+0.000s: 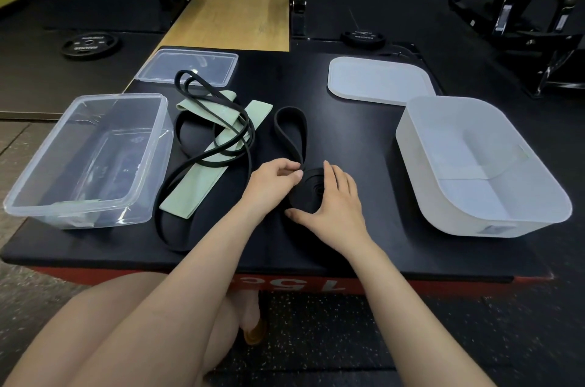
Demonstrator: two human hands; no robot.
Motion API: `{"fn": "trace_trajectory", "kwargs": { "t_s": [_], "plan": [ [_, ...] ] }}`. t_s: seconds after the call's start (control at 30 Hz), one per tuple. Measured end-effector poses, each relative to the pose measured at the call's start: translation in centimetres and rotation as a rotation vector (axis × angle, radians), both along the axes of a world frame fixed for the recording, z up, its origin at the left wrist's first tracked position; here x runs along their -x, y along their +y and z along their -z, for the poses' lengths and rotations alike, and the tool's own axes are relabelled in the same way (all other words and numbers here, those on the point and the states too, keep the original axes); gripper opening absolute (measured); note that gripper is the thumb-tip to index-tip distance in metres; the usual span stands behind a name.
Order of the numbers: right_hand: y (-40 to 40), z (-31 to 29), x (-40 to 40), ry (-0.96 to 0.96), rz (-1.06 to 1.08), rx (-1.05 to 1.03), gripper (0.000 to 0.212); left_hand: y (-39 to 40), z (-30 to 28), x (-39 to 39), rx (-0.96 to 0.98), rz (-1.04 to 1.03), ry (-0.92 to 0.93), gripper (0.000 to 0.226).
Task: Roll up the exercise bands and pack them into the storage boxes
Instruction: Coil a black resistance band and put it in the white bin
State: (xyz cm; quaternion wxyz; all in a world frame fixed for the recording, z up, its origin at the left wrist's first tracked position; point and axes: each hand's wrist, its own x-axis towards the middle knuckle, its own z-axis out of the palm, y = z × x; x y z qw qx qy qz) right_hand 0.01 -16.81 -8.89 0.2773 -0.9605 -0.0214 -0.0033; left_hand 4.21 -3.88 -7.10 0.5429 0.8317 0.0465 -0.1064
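Gym flooring surrounds the black desk (364, 133). At centre, the right hand (332, 199) cups the black band coil (308, 192) to stop unwinding; the left hand (273, 179) pinches its loose tail (291, 133), feeding it. Open boxes wait at 9 (88, 158) and 3 o'clock (474, 165).

Both forearms (196, 263) are bare and sleeveless, knees (110, 323) bare, one brown sandal (254, 334) worn
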Motion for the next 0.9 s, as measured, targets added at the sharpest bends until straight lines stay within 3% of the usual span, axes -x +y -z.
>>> {"fn": "trace_trajectory", "kwargs": {
  "t_s": [0.17,0.57,0.77,0.9],
  "plan": [
    [-1.3,-0.6,-0.4,0.053,-0.176,0.001,0.107,0.4,0.1,-0.1,-0.043,-0.012,-0.019,0.013],
    [-3.4,-1.7,-2.4,0.212,-0.426,-0.033,0.111,0.2,-0.1,-0.2,-0.179,-0.030,0.041,0.024],
    [-2.8,-2.0,-1.6,0.161,-0.356,-0.001,0.118,-0.7,-0.3,0.5,-0.242,-0.049,-0.015,0.032],
    [-1.6,-1.7,0.2,0.173,-0.084,-0.043,0.124,-0.7,-0.3,0.8,-0.154,-0.043,-0.044,0.055]
  ]
}}
